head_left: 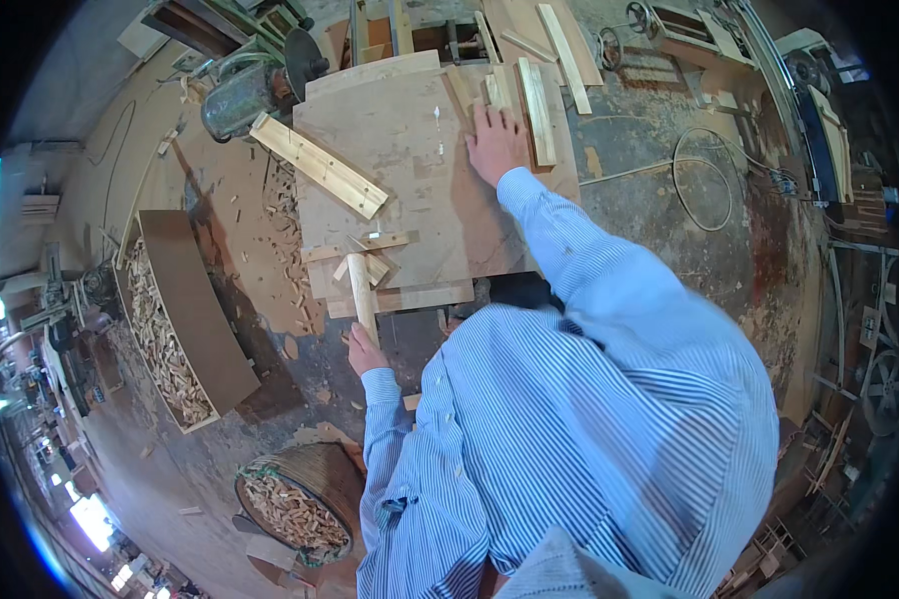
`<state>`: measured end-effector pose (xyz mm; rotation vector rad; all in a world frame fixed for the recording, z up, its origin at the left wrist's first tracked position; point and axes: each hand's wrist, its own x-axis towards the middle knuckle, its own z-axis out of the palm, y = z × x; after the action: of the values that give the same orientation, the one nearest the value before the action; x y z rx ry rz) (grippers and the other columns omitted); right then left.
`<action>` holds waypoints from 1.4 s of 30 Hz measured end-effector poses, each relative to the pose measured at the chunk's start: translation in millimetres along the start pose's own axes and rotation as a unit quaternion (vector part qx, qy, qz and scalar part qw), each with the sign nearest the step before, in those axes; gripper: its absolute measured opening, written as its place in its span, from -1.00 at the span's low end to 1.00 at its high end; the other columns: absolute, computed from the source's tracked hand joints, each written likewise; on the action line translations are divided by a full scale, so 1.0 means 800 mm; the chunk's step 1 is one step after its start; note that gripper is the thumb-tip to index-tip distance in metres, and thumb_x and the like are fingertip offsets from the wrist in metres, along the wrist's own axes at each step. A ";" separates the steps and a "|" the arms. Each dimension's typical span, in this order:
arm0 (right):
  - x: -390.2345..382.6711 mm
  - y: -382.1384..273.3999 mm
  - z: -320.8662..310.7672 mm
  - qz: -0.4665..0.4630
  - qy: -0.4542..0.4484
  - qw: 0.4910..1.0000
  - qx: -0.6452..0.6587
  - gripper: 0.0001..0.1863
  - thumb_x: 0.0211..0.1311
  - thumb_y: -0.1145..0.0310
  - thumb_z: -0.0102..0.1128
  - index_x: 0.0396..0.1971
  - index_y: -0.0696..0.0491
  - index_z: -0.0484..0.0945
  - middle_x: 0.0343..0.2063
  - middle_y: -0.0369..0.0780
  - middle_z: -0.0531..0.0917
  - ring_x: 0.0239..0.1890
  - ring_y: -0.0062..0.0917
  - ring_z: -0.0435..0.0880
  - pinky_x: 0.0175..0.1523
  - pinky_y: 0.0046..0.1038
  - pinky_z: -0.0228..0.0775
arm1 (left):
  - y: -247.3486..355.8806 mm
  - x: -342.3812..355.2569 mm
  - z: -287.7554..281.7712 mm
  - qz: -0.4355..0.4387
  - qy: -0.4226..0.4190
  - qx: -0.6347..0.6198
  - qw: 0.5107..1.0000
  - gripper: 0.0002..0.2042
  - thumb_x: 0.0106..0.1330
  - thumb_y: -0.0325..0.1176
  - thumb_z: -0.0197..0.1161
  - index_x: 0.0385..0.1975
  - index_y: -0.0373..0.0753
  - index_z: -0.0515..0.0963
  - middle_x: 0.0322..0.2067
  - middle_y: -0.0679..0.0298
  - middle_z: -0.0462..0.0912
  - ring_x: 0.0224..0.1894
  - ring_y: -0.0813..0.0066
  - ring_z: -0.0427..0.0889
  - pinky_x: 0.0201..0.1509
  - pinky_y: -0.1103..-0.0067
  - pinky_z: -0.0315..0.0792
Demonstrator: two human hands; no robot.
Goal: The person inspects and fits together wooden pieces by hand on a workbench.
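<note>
My left hand (367, 353) is closed round the lower end of a pale wooden stick (359, 285) with a rounded tip. The stick's far end reaches over the near left edge of a plywood worktable (400, 130). Beside that tip lie a thin wooden strip (322, 252) and a small wood offcut (378, 268). My right hand (497, 145) is stretched to the table's far right, fingers spread and touching short wooden strips (499, 84). Just right of it lies a longer pale batten (536, 115). Two battens (320, 165) lie side by side, slanting across the table's left edge.
A green motor (238, 103) and a dark disc (305, 62) stand at the far left. On the left floor, a long brown box (198, 309) holds wood scraps. Nearer stands a round basket (342, 484) of scraps. A looped cable (676, 165) lies on the right floor.
</note>
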<state>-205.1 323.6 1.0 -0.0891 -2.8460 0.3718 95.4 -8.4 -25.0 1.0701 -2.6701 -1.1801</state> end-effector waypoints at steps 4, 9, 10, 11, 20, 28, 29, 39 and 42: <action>-0.032 -0.010 -0.020 -0.027 -0.027 0.999 0.024 -0.38 0.22 0.19 0.29 0.26 -0.01 0.35 0.06 -0.16 0.53 0.17 -0.21 0.45 0.20 -0.04 0.22 | 0.003 0.002 0.000 -0.003 0.009 -0.001 1.000 -0.46 0.56 0.03 -0.12 -0.04 -0.42 0.57 -0.22 -0.22 0.68 -0.15 -0.20 0.66 -0.10 0.20 0.50; -0.053 0.004 -0.040 -0.021 -0.032 0.999 0.022 -0.51 0.20 0.20 0.32 0.09 0.03 0.47 -0.12 -0.17 0.63 0.02 -0.22 0.56 0.10 -0.09 0.32 | -0.003 0.004 -0.002 0.009 -0.029 0.019 0.999 -0.46 0.55 0.03 -0.11 -0.02 -0.40 0.56 -0.22 -0.18 0.69 -0.16 -0.13 0.68 -0.10 0.21 0.50; -0.056 0.009 -0.042 -0.021 -0.064 0.997 0.028 -0.56 0.19 0.21 0.32 0.02 0.05 0.49 -0.15 -0.14 0.64 -0.03 -0.20 0.59 0.07 -0.12 0.36 | -0.004 0.003 -0.002 0.018 -0.031 0.022 0.999 -0.46 0.55 0.04 -0.11 -0.03 -0.40 0.57 -0.23 -0.16 0.69 -0.17 -0.12 0.68 -0.10 0.22 0.51; -0.059 0.012 -0.043 -0.011 -0.107 0.994 0.032 -0.61 0.18 0.22 0.33 -0.05 0.06 0.52 -0.19 -0.12 0.66 -0.07 -0.19 0.61 0.05 -0.15 0.39 | -0.004 0.002 -0.002 0.028 -0.032 0.024 0.999 -0.46 0.55 0.04 -0.10 -0.04 -0.39 0.57 -0.24 -0.14 0.70 -0.18 -0.11 0.69 -0.10 0.23 0.51; -0.048 0.003 -0.038 0.033 -0.054 0.992 0.109 -0.79 0.22 0.29 0.27 -0.29 0.13 0.58 -0.29 -0.04 0.66 -0.20 -0.09 0.67 -0.09 -0.10 0.51 | -0.006 0.003 -0.008 0.026 -0.081 0.049 0.995 -0.46 0.51 0.07 -0.04 -0.05 -0.39 0.54 -0.30 -0.14 0.68 -0.21 -0.15 0.68 -0.16 0.18 0.50; 0.014 -0.139 0.045 -0.073 -0.096 0.968 0.222 -0.71 0.22 0.16 0.26 -0.26 0.08 0.65 -0.26 -0.01 0.69 -0.15 -0.06 0.66 -0.03 -0.11 0.49 | -0.004 0.019 -0.001 0.027 -0.088 0.160 0.983 -0.44 0.44 0.20 -0.01 -0.25 -0.32 0.48 -0.37 -0.18 0.67 -0.26 -0.26 0.65 -0.19 0.02 0.48; 0.019 -0.160 0.055 -0.080 -0.143 0.964 0.208 -0.69 0.22 0.12 0.27 -0.24 0.07 0.67 -0.24 -0.01 0.70 -0.15 -0.07 0.67 -0.02 -0.12 0.49 | 0.000 0.021 -0.001 0.031 -0.074 0.153 0.985 -0.44 0.44 0.20 -0.01 -0.25 -0.32 0.48 -0.37 -0.18 0.67 -0.26 -0.26 0.65 -0.19 0.02 0.48; 0.075 -0.291 0.121 -0.003 -0.187 0.939 0.289 -0.63 0.18 0.05 0.35 -0.21 0.05 0.73 -0.12 -0.02 0.69 0.03 -0.16 0.62 0.15 -0.18 0.44 | 0.020 0.022 -0.008 -0.011 -0.114 0.186 0.976 -0.38 0.43 0.30 -0.10 -0.31 -0.27 0.45 -0.41 -0.16 0.67 -0.28 -0.24 0.66 -0.21 0.02 0.50; 0.097 -0.303 0.121 -0.021 -0.208 0.938 0.277 -0.63 0.17 0.07 0.37 -0.18 0.04 0.73 -0.10 -0.02 0.69 0.02 -0.16 0.63 0.15 -0.18 0.44 | 0.021 0.025 -0.007 -0.017 -0.118 0.201 0.972 -0.39 0.44 0.29 -0.08 -0.31 -0.27 0.45 -0.42 -0.14 0.67 -0.30 -0.24 0.67 -0.21 0.02 0.50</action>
<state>-312.2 73.4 -6.5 0.1820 -2.9998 1.3005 72.1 -16.3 -14.9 1.0808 -3.1852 -0.8345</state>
